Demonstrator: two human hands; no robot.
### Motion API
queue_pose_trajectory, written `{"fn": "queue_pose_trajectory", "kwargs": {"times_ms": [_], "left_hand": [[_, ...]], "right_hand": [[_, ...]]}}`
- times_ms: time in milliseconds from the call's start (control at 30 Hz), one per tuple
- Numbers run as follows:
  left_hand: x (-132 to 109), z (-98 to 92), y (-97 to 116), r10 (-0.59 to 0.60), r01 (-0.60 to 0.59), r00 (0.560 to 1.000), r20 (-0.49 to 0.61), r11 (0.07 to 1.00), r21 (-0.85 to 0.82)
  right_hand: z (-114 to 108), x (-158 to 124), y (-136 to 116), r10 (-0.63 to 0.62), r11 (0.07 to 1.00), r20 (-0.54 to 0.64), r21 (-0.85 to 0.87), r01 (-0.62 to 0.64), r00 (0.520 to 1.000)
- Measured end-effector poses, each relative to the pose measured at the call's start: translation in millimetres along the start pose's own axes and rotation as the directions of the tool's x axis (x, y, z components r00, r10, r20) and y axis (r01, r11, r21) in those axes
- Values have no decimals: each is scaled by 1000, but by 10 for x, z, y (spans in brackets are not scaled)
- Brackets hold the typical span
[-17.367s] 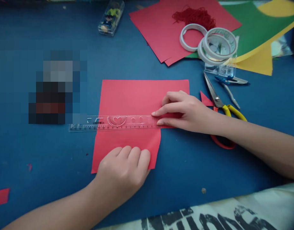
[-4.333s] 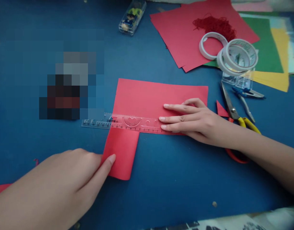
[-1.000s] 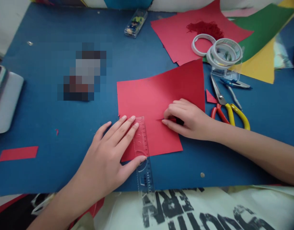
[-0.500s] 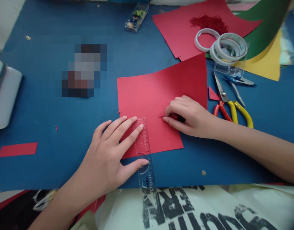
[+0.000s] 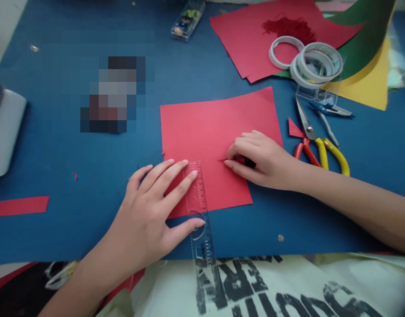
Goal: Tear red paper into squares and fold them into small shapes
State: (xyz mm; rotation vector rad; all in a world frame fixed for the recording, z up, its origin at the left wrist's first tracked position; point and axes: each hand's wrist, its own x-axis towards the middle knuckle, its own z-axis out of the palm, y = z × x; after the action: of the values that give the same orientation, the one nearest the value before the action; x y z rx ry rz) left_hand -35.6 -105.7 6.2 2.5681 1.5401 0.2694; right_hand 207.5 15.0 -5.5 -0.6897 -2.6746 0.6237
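Observation:
A sheet of red paper [image 5: 218, 123] lies on the blue table, with a short slit running in from its right side. A clear plastic ruler [image 5: 202, 246] rests upright across the lower part of the sheet and sticks out past the table's front edge. My left hand [image 5: 158, 204] is spread flat, its fingertips pressing the ruler and paper down, thumb on the ruler's round cutout. On the right side of the sheet, my right hand [image 5: 260, 160] is closed, thumb and forefinger pinching the paper at the slit. Its other fingers are curled.
To the right lie scissors [image 5: 309, 132] with red and yellow handles, a compass [image 5: 330, 109] and a red paper scrap [image 5: 294, 127]. Behind them are tape rolls [image 5: 301, 79], red yarn [image 5: 288, 28] and coloured sheets. A red strip [image 5: 20, 206] lies at left; a clear case [image 5: 188, 20] stands at the back.
The raised upper right part of the red paper has come down and lies flatter. Both hands and the ruler stay in place; the view has shifted slightly.

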Motion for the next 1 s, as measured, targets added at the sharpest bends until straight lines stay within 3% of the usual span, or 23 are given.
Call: {"fn": "queue_pose_trajectory", "kwargs": {"times_ms": [1000], "left_hand": [[-9, -9, 14, -21, 20, 999, 29, 1000, 11]], "right_hand": [[-3, 1, 0, 8, 1000, 15, -1, -8, 1000]]}}
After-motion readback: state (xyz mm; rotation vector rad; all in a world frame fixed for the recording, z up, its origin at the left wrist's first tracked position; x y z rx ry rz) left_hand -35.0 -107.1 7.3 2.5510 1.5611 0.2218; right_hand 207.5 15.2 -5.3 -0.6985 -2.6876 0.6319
